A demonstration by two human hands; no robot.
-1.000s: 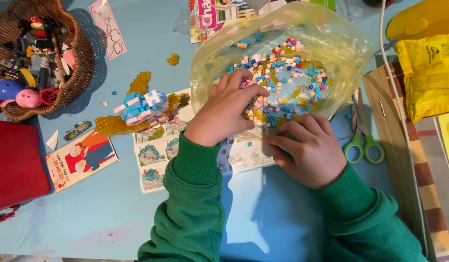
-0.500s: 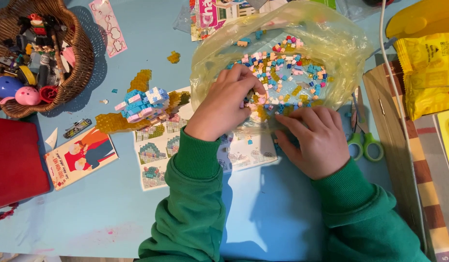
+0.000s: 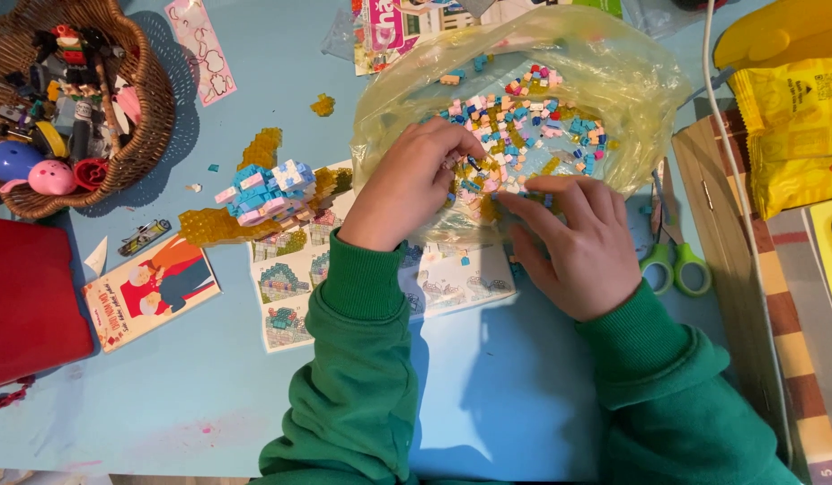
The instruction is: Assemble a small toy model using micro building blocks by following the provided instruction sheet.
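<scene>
Now crept further up-frame into the clear bag (image 3: 614, 81) at upper centre, left hand (image 3: 407, 184) pinching among the small bricks (image 3: 524, 117), right hand (image 3: 573, 238) flat, fingers spread, gripping nothing.

the right hand (image 3: 578, 242) has slid up from the lower edge of the clear plastic bag (image 3: 614, 81), and its fingertips now lie flat on the near side of the pile of small coloured bricks (image 3: 524, 135) inside. the left hand (image 3: 411, 184) has drawn its fingers in tighter, curled and pinching among the bricks near the middle of the pile. the two hands now sit closer together, fingertips almost meeting.
</scene>
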